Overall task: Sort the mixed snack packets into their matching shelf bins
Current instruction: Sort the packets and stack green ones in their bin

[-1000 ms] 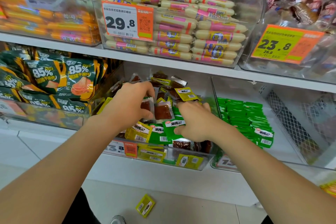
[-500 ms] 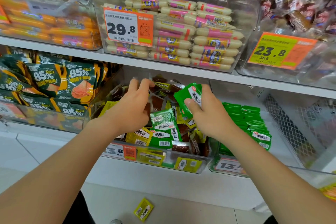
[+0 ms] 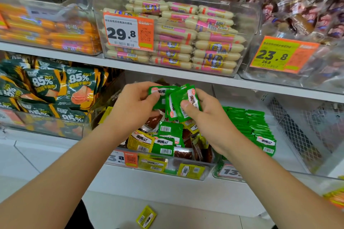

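Observation:
Above the clear mixed bin (image 3: 202, 174) on the lower shelf, both hands hold small green snack packets. My left hand (image 3: 134, 107) pinches one green packet (image 3: 158, 92) by its end. My right hand (image 3: 206, 115) grips a small bunch of green packets (image 3: 178, 104) between thumb and fingers. Below them the mixed bin holds yellow packets (image 3: 138, 141), green packets (image 3: 164, 146) and dark brown ones (image 3: 154, 121). To the right, another clear bin (image 3: 230, 173) holds a tidy stack of the same green packets (image 3: 253, 126).
A yellow packet (image 3: 146, 216) lies on the floor below. Dark green 85% pouches (image 3: 46, 91) fill the left bin. The upper shelf carries bins of orange sausages (image 3: 46, 33), pink-labelled white sausages (image 3: 186, 39) and brown wrapped snacks (image 3: 301, 18). A wire-mesh divider (image 3: 297, 132) stands far right.
Both hands have lifted out of the mixed bin. My right hand now holds more green packets, and my left hand has picked one up and brought it beside them.

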Motion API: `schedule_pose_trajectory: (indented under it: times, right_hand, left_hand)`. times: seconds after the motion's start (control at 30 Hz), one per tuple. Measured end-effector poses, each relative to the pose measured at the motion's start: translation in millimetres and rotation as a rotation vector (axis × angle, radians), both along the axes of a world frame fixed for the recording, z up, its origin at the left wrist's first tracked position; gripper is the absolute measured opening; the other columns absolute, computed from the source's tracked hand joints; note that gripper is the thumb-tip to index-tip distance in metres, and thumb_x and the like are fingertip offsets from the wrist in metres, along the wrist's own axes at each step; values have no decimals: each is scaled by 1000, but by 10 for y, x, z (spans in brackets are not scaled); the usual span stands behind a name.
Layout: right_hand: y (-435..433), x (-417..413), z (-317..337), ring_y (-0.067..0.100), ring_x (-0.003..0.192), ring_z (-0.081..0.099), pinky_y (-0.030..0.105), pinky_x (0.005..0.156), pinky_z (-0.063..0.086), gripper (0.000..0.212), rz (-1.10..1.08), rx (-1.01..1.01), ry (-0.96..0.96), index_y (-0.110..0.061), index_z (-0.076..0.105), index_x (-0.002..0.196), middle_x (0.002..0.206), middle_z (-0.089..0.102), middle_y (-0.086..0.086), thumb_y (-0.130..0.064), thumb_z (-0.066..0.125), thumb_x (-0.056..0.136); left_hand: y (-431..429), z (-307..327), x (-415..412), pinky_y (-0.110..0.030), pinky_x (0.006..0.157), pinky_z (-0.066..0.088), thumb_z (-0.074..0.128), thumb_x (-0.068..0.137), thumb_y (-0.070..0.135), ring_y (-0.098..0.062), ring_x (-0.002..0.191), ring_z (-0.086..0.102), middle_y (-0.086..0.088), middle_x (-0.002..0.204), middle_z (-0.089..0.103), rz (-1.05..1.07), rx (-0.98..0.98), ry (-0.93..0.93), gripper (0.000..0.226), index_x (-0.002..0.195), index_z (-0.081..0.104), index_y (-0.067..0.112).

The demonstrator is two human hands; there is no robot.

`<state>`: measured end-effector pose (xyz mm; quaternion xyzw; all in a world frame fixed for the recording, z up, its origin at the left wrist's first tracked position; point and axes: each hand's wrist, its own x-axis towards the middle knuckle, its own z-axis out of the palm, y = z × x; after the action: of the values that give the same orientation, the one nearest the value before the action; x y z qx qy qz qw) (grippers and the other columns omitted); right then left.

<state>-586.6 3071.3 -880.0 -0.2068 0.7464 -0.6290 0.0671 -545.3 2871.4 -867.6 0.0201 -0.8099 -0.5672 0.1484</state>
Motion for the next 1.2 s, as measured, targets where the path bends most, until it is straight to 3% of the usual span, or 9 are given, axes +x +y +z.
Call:
schedule_pose_trajectory:
  times: [0.07, 0.2, 0.37, 0.5, 0.57, 0.67, 0.77, 1.03, 1.2]
  right_hand:
    - [10, 22, 1, 4, 110, 68, 22, 92, 55, 37, 23, 107, 216, -27, 59, 140, 121, 71, -10, -14, 59, 106]
    - [52, -26, -56, 1, 127, 48, 24, 109, 42, 50, 19, 388, 475, -40, 52, 147, 132, 44, -12, -19, 61, 104]
    - [76, 10, -53, 12, 132, 41, 35, 108, 39, 52, 27, 433, 493, -39, 40, 152, 141, 49, -15, -20, 56, 106]
    - [54, 10, -2, 6, 134, 45, 34, 109, 45, 63, 46, 401, 394, -33, 28, 159, 152, 43, -11, -18, 59, 105]
    - [85, -18, -7, 6, 130, 41, 26, 104, 41, 67, 6, 563, 474, -27, 25, 160, 149, 37, -6, -16, 61, 104]
    - [154, -104, -131, 25, 118, 49, 36, 93, 47, 72, -73, 990, 801, -16, 32, 154, 133, 37, 6, -6, 70, 94]
    - [183, -148, -217, 33, 113, 53, 42, 87, 40, 62, -62, 1294, 793, -13, 38, 144, 126, 45, 12, -11, 70, 91]
    - [175, -193, -204, 33, 118, 58, 44, 93, 43, 58, -128, 1136, 651, -14, 37, 145, 128, 58, 12, -18, 68, 96]
    - [150, -165, -236, 33, 120, 58, 45, 96, 43, 61, -142, 1150, 674, -17, 36, 148, 130, 59, 11, -22, 68, 96]
  left_hand:
    - [74, 14, -8, -34, 80, 64, 48, 109, 9, -17, 97, 77, -2, 103, 80, -106, 229, -151, 26, 121, 68, 20]
    - [74, -8, -41, -36, 83, 62, 49, 103, -3, -21, 98, 77, -8, 107, 78, -140, 188, -206, 27, 120, 64, 12]
    - [103, 48, 31, -47, 93, 59, 46, 74, -9, -32, 106, 74, -16, 113, 75, -267, 272, -185, 54, 120, 71, 6]
    - [148, -19, 1, -42, 91, 61, 45, 88, -19, -23, 101, 74, -9, 117, 71, -164, 210, -186, 52, 120, 64, 18]
    - [119, -82, -43, -41, 88, 62, 55, 93, -9, -20, 101, 73, -3, 119, 66, -103, 41, -171, 41, 119, 59, 23]
    - [77, -200, -120, -21, 87, 46, 71, 90, 15, -16, 109, 61, 6, 115, 62, -103, -688, -17, 28, 115, 65, 27]
    - [146, -306, -160, -39, 89, 28, 74, 89, 48, -21, 121, 38, 10, 125, 56, -227, -1181, -76, 48, 132, 58, 32]
    - [127, -342, -206, -48, 89, 29, 77, 73, 72, -19, 113, 26, 13, 113, 57, -442, -1221, -262, 81, 142, 50, 41]
    - [207, -350, -141, -48, 98, 27, 86, 79, 48, -21, 117, 28, 5, 117, 55, -444, -1216, -263, 58, 128, 57, 36]
